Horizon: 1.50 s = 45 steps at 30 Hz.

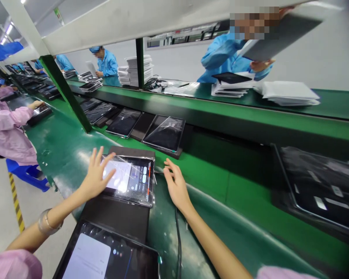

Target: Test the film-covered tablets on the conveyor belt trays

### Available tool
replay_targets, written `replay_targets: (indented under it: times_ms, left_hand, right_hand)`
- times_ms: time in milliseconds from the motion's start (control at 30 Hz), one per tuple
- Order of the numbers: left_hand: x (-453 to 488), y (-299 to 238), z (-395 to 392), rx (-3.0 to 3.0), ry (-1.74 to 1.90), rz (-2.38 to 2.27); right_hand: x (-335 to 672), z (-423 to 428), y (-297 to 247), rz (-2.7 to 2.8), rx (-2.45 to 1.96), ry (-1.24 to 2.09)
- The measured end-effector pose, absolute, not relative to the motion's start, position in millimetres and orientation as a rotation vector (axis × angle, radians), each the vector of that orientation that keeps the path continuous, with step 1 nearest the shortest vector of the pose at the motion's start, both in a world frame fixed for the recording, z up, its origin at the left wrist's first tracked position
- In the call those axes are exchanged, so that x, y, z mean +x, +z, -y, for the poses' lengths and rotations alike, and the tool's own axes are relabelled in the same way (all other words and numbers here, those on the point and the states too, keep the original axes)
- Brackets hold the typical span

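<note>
My left hand (96, 176) is spread over a lit tablet (136, 190) in clear film, its fingertips at the screen's left part. I cannot tell whether they press the glass. The tablet lies on a dark box (119, 215). Just off its right edge is my right hand (177, 188), fingers loosely bent and apart, with nothing visible in it. Near those fingers a thin cable end meets the tablet's edge. A black cable (178, 240) runs down the bench below my right wrist. Closest to me lies a second lit tablet (119, 255).
Film-covered dark tablets (165, 133) on boxes line the green conveyor (215, 178) beyond the bench, another tablet (322, 190) at right. A green post (65, 93) rises at left. A pink-sleeved person (8, 124) works there; across, a blue-clad person (223, 54) holds a flat panel.
</note>
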<state>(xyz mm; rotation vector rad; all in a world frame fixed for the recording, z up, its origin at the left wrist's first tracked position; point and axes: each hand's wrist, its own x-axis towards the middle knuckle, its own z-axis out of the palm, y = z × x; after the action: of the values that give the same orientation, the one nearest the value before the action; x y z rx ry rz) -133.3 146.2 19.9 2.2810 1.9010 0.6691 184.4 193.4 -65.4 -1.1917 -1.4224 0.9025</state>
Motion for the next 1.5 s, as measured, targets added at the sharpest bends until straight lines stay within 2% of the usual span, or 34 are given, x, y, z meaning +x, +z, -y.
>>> replay_targets:
  times_ms: [100,267,933,1133,1500]
  left_hand:
    - [-108.9,22.1,-140.0,2.746,0.512,-1.501]
    - [-92.3,18.4,-146.7,2.906,0.232,-1.215]
    - [-130.3,10.9,-195.4,2.928,0.266,-1.198]
    - [-137.1,14.0,-223.9,2.767,0.411,-1.401]
    - [-152.2,13.3,-263.9,2.826,0.307,-1.386]
  right_hand:
    - [181.7,-199.6,-70.0,1.363,-1.213,0.933]
    - [175.8,-206.9,-74.7,1.305,-1.225,0.934]
    - [137.7,-241.8,-65.5,1.584,-1.129,0.846]
    - [123.3,-250.8,-66.5,1.582,-1.128,0.837]
    - [96.3,-270.0,-68.5,1.61,-1.149,0.816]
